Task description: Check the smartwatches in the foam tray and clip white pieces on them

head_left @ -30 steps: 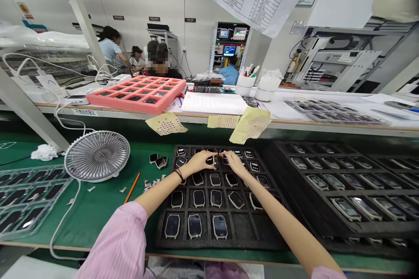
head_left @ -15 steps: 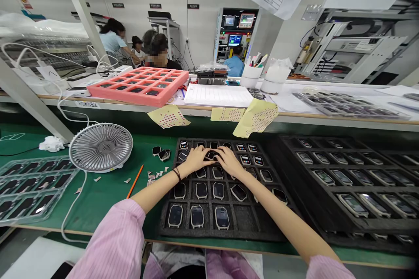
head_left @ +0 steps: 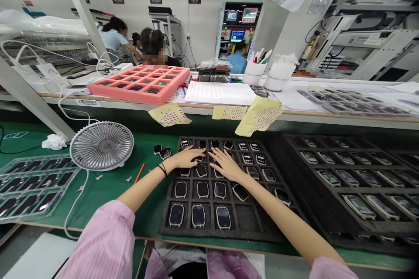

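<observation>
A black foam tray (head_left: pixel 245 218) in front of me holds rows of square smartwatch bodies, among them a dark-faced watch (head_left: pixel 223 217) in the nearest row. My left hand (head_left: pixel 186 159) lies over the tray's left side with its fingers stretched out. Its fingertips are at a watch (head_left: pixel 199 157) in the second row from the back, partly covered by them. My right hand (head_left: pixel 226 165) is spread flat over the middle of the tray, holding nothing, and hides parts of the watches beneath. Some back-row watches show lit screens, such as the lit watch (head_left: pixel 243 146).
A grey fan (head_left: pixel 102 146), an orange stick (head_left: pixel 139 173) and two loose watches (head_left: pixel 163 151) are left of the tray. Clear plastic trays (head_left: pixel 36 183) lie further left. Another foam tray of watches (head_left: pixel 347 178) sits right. A pink tray (head_left: pixel 139 85) rests on the shelf.
My hands have moved apart from the watch they held together between them. The left shifted left, and the right now lies spread lower over the tray. The camera view shifted slightly.
</observation>
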{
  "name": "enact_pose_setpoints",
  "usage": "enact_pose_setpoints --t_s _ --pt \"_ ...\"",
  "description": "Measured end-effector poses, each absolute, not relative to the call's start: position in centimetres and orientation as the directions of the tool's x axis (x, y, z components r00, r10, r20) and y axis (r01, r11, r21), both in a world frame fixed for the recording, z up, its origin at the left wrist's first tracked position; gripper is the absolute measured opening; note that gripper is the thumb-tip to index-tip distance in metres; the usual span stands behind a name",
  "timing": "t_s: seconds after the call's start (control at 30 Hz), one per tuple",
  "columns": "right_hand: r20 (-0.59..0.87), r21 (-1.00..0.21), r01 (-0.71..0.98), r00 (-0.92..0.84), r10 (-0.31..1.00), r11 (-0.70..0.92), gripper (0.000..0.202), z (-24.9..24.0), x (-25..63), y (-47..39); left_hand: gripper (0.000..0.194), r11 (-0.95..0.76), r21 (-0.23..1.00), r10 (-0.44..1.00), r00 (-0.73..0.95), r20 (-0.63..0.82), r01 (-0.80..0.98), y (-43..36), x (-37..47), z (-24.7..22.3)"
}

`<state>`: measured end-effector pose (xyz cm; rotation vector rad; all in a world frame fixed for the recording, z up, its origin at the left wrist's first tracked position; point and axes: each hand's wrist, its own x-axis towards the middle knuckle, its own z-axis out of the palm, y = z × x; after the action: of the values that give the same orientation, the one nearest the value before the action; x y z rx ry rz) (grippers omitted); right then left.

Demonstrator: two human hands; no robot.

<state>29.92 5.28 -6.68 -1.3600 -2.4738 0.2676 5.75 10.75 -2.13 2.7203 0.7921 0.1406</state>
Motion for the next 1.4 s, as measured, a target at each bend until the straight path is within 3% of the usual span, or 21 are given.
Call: enact_pose_setpoints --t_s 0.23,0.5,0.6,0.87,1.03,1.23,1.4 --pt "0.111 -0.215 0.812 -0.532 0.84 0.543 0.062 -6.4 29.5 4.7 0.053 -0.628 0.222 0.775 0.626 0.088 0.746 9.2 3.3 -5.0" --pt "0.149 -0.188 0.816 -0.526 0.837 0.546 0.058 -6.6 28.4 1.7 0.041 -0.636 0.174 0.771 0.628 0.106 0.752 4.6 3.3 -2.9" --pt "0.175 -0.185 0.809 -0.532 0.829 0.558 0.056 -6.6 27.8 -0.2 0.033 -0.67 0.188 0.735 0.677 0.03 0.719 3.9 2.8 -1.1" --pt "0.153 -0.256 0.77 -0.564 0.811 0.584 0.053 -5.5 26.8 -5.7 0.04 -0.634 0.331 0.678 0.708 -0.198 0.699 6.1 2.3 0.7" --pt "0.168 -0.278 0.785 -0.527 0.833 0.553 0.05 -5.2 26.7 -9.1 0.043 -0.638 0.281 0.706 0.69 -0.158 0.717 6.2 2.9 0.4" --pt "0.192 -0.346 0.793 -0.464 0.865 0.502 0.048 -5.2 26.6 -11.3 0.032 -0.633 0.32 0.732 0.679 -0.051 0.705 6.3 4.0 1.8" --pt "0.22 -0.404 0.768 -0.446 0.867 0.497 0.046 -5.2 26.7 -11.5 0.028 -0.657 0.226 0.736 0.677 -0.016 0.72 5.2 7.8 1.2"
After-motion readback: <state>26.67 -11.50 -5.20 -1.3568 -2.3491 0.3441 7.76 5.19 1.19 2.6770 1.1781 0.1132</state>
